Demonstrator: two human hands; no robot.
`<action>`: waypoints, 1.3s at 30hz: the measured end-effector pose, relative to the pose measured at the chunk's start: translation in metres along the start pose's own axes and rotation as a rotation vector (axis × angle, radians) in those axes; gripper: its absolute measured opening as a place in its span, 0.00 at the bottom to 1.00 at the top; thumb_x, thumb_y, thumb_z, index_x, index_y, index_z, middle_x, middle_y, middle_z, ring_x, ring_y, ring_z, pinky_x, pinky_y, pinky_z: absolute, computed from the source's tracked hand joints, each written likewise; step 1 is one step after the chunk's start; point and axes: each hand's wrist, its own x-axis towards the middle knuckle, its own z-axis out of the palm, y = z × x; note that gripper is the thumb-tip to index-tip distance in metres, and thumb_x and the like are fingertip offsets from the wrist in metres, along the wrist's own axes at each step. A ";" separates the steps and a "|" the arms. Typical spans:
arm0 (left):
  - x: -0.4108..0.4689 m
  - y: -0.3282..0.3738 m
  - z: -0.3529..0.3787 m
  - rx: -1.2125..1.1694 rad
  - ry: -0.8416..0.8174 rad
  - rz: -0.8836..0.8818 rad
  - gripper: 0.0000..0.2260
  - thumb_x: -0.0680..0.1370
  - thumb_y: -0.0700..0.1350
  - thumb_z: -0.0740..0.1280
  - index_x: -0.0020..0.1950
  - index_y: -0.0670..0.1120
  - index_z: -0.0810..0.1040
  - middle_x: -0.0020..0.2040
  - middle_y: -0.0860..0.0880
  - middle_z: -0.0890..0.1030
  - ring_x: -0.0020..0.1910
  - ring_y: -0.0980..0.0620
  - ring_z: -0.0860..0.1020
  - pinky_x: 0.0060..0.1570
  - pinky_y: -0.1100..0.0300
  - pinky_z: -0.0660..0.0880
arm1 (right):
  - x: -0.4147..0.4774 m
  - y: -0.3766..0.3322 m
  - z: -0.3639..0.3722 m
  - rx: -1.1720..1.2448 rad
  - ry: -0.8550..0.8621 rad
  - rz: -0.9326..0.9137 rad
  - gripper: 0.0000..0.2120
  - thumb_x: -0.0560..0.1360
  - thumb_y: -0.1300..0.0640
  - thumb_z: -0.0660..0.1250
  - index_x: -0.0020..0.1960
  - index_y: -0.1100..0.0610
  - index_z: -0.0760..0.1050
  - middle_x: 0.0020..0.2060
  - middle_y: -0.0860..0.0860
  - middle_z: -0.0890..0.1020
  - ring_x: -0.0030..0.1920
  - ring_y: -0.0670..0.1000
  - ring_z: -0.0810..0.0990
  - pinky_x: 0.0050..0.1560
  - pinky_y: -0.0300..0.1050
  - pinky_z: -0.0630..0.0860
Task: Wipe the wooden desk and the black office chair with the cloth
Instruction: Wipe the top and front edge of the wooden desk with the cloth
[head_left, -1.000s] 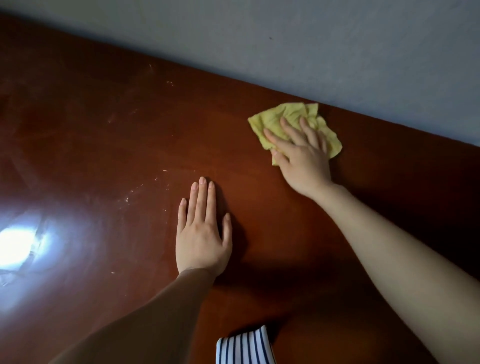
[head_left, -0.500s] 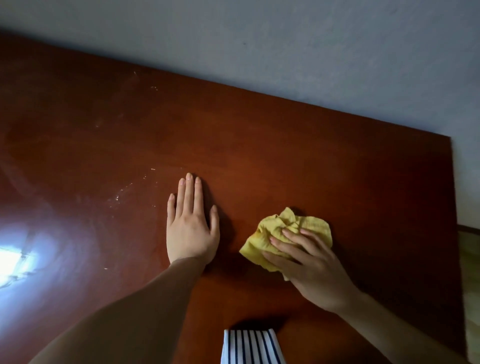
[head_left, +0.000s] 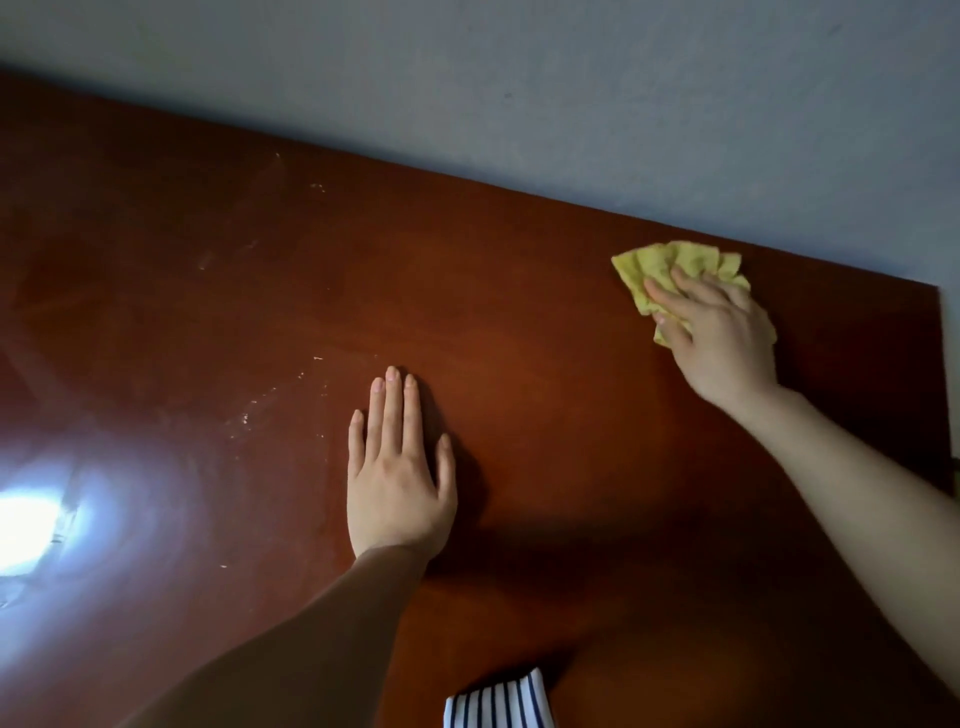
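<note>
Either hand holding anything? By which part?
Right hand presses the crumpled yellow cloth onto the desk, fingers laid over its near side. Left hand lies flat, holding nothing.

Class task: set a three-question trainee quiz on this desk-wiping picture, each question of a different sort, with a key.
1. True or false: the left hand lies flat on the reddish-brown wooden desk, holding nothing.
2. Where is the crumpled yellow cloth? A: near the desk's far right corner, by the grey wall. B: under the left hand. C: at the desk's near edge.
3. Fill in: the right hand presses the cloth, while pale specks lie to the ____ of the left hand.
Key: 1 true; 2 A; 3 left.
</note>
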 end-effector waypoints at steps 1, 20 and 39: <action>0.001 -0.001 0.000 -0.002 -0.002 -0.003 0.28 0.80 0.55 0.46 0.78 0.46 0.50 0.78 0.51 0.47 0.77 0.55 0.42 0.74 0.58 0.39 | 0.015 -0.003 0.002 -0.002 -0.002 0.024 0.19 0.79 0.54 0.63 0.69 0.47 0.70 0.70 0.50 0.70 0.69 0.60 0.66 0.67 0.55 0.63; 0.002 -0.005 -0.001 0.002 0.004 0.035 0.32 0.78 0.62 0.41 0.78 0.47 0.45 0.78 0.51 0.42 0.76 0.55 0.38 0.73 0.59 0.34 | -0.037 -0.064 0.018 0.085 -0.138 -0.080 0.21 0.80 0.54 0.60 0.72 0.46 0.65 0.74 0.51 0.64 0.75 0.60 0.53 0.73 0.58 0.54; -0.108 -0.075 -0.048 -0.084 0.076 -0.020 0.27 0.80 0.51 0.62 0.76 0.44 0.60 0.76 0.47 0.59 0.76 0.48 0.49 0.73 0.45 0.41 | -0.117 -0.108 0.022 -0.092 -0.283 -0.956 0.30 0.71 0.55 0.73 0.69 0.42 0.69 0.70 0.47 0.69 0.71 0.57 0.66 0.68 0.59 0.62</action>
